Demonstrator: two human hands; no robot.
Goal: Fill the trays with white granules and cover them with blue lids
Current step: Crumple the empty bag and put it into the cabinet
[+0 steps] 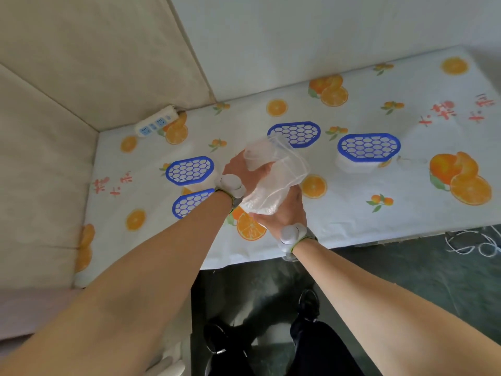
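Both hands hold a clear plastic bag of white granules (pixel 267 194) above the table's middle. My left hand (pixel 241 172) grips its upper, crumpled end. My right hand (pixel 284 210) cups the full lower end from beneath. Several white trays with blue honeycomb lids stand around: one at far right (pixel 368 147), one behind the bag (pixel 295 132), one to the left (pixel 189 169), and one partly hidden under my left forearm (pixel 189 203).
The table wears a white cloth printed with oranges (pixel 379 226). A white power strip (pixel 157 123) lies at the back left corner against beige padded panels. The table's front edge runs just below my right wrist; dark floor and my shoes lie beneath.
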